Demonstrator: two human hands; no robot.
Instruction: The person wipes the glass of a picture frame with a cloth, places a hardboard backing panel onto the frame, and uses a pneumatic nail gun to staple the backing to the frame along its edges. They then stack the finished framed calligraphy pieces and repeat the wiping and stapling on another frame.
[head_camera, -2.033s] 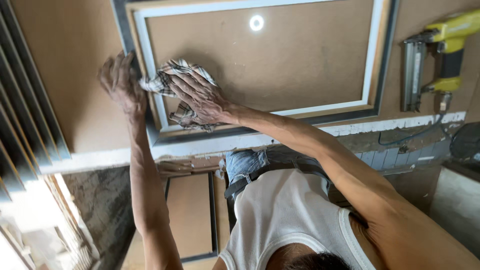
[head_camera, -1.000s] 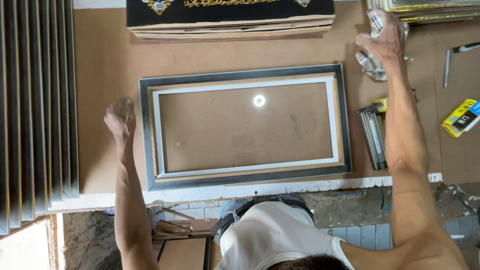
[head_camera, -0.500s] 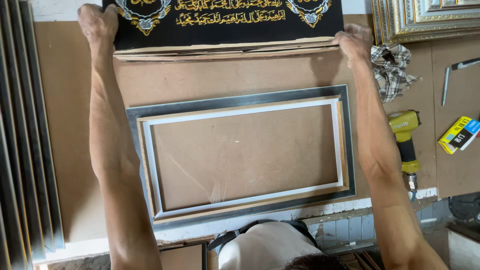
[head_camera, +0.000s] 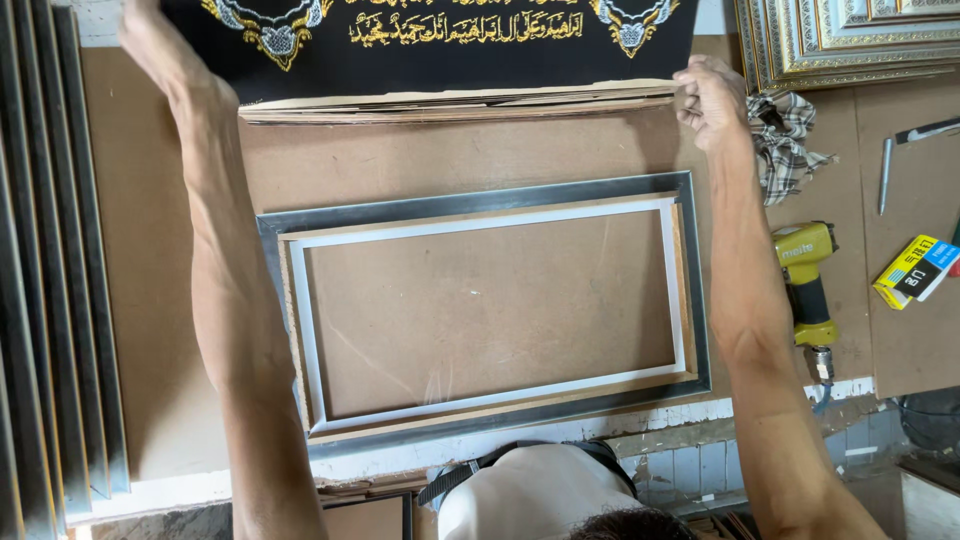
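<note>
Both hands (head_camera: 712, 100) grip the black panel (head_camera: 440, 45) over a brown workbench (head_camera: 150, 300) bearing a frame (head_camera: 480, 200)

Frame (head_camera: 480, 310) flat in the middle of the worktop (head_camera: 160, 330). Panel (head_camera: 450, 50) on a board stack (head_camera: 460, 103) just behind it, hands at the two ends: left (head_camera: 150, 40), right (head_camera: 710, 100). Strips (head_camera: 50, 270) along the left edge. Rag (head_camera: 785, 140), nailer (head_camera: 805, 285), box (head_camera: 915, 270) off to the right.
</note>
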